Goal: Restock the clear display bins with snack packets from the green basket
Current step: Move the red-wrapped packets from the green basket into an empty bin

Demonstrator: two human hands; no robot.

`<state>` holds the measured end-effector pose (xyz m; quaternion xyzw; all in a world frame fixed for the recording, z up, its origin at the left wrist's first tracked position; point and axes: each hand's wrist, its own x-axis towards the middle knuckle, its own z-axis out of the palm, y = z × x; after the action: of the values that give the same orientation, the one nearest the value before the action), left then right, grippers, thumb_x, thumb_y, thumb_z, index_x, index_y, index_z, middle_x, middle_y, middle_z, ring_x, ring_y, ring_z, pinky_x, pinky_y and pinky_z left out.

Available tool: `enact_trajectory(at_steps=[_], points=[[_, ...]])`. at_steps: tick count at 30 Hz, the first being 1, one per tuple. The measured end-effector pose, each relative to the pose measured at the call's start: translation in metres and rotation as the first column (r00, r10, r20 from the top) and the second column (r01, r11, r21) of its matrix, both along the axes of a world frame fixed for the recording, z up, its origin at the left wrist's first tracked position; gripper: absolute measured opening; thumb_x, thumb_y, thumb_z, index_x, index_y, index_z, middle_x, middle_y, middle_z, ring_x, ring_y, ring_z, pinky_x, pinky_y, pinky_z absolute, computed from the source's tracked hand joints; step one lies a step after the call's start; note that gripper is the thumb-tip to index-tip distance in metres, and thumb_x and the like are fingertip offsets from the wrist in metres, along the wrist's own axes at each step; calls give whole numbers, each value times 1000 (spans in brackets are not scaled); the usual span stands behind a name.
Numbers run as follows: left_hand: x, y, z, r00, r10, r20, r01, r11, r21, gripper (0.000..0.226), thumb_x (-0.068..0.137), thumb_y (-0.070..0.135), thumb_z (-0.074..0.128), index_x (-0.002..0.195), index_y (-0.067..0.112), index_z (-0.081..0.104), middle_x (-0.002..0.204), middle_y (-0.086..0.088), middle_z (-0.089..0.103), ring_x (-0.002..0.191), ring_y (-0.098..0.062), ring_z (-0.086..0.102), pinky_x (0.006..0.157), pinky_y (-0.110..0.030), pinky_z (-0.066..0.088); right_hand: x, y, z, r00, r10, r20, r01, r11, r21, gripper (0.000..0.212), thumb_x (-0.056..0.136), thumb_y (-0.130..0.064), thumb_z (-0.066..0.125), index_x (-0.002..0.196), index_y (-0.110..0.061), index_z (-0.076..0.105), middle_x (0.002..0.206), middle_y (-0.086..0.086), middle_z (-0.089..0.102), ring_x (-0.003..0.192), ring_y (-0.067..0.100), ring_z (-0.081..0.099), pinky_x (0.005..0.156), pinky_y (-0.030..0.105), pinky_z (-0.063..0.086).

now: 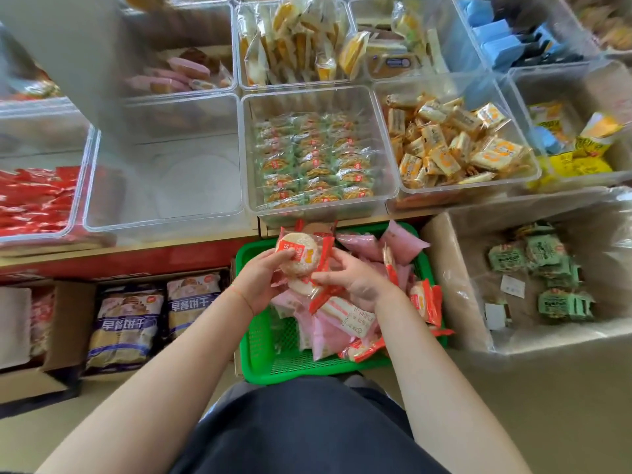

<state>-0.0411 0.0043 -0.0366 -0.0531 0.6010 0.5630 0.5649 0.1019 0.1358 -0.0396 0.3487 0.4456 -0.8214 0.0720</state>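
Note:
A green basket (263, 357) stands on the floor in front of me, holding pink packets (362, 249) and red-and-white rice cracker packets (424, 302). Over the basket, my left hand (260, 280) grips a small stack of rice cracker packets (299, 256), thumb on top. My right hand (355, 280) pinches the red edge of the same stack from the right. Right above, on the shelf, sits a clear bin (164, 179) that looks almost bare, and beside it a clear bin (386, 196) lined with green-wrapped packets.
More clear bins hold red packets (34, 200), orange-and-white packets (455, 145) and yellow cakes (301, 42). A plastic-lined carton (441, 275) with green packets stands right of the basket. Cartons with large biscuit bags (126, 323) sit under the shelf at the left.

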Motion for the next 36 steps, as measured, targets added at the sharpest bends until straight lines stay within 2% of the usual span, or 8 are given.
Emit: enact_trajectory(at_steps=[4, 9, 12, 17, 23, 27, 31, 36], points=[[-19, -14, -2, 987, 160, 2, -159, 981, -110, 26, 92, 18, 63, 113, 3, 63, 97, -14, 70, 69, -17, 69, 60, -28, 56, -1, 5, -8, 998, -11, 54, 8, 999, 45, 56, 86, 7, 66, 137, -11, 50, 115, 18, 66, 90, 24, 70, 69, 30, 57], [-30, -30, 8, 986, 139, 91, -132, 988, -82, 13, 98, 13, 53, 95, 4, 62, 71, -7, 72, 60, -15, 70, 68, -30, 55, -19, -13, -10, 973, -173, 150, 168, 985, 45, 23, 94, -5, 62, 116, 1, 61, 96, 13, 67, 79, 20, 67, 71, 32, 58], [-42, -47, 9, 986, 119, 118, -113, 992, -62, 13, 97, 14, 56, 105, 5, 61, 86, -10, 72, 75, -18, 70, 77, -33, 56, -33, -38, -7, 967, -221, 125, 232, 970, -78, 30, 95, -22, 65, 115, -1, 60, 95, 17, 69, 86, 30, 70, 76, 43, 59], [-86, -107, 0, 996, 80, 49, -77, 996, -55, 15, 94, 17, 60, 109, 11, 61, 94, -6, 71, 80, -14, 67, 75, -30, 56, -73, -100, -7, 941, -320, 114, 312, 947, 83, 18, 94, -16, 65, 110, -8, 63, 85, 10, 73, 70, 23, 71, 53, 30, 56], [-192, -233, -1, 997, 78, 1, -78, 996, -37, 18, 93, 8, 61, 110, 6, 58, 89, -10, 67, 62, -13, 65, 47, -23, 53, -169, -207, -13, 936, -329, 122, 303, 933, 193, 15, 93, -11, 63, 107, -17, 62, 93, 5, 71, 80, 19, 68, 67, 33, 55], [-283, -338, 6, 997, -27, -73, 25, 999, -32, 31, 89, 3, 64, 118, 9, 54, 113, -18, 66, 85, -25, 69, 55, -31, 57, -246, -300, -6, 945, -295, 145, 257, 938, 232, 20, 92, -12, 64, 112, -12, 64, 100, 9, 73, 88, 22, 69, 75, 36, 56], [-353, -417, 22, 995, 93, -40, -91, 995, 32, 35, 85, 3, 69, 113, 15, 53, 107, -11, 68, 86, -21, 70, 69, -38, 59, -311, -373, 16, 950, -305, 62, 303, 952, 36, 30, 95, -19, 61, 122, -7, 62, 107, 11, 73, 93, 22, 71, 73, 33, 57], [-382, -450, 29, 992, -66, -104, 72, 996, 54, 41, 79, 16, 77, 115, 12, 58, 95, -5, 72, 77, -12, 69, 60, -25, 48, -367, -422, 43, 974, -218, -60, 215, 975, -58, 42, 94, -18, 64, 132, -3, 56, 127, 20, 64, 117, 36, 62, 102, 50, 48]])
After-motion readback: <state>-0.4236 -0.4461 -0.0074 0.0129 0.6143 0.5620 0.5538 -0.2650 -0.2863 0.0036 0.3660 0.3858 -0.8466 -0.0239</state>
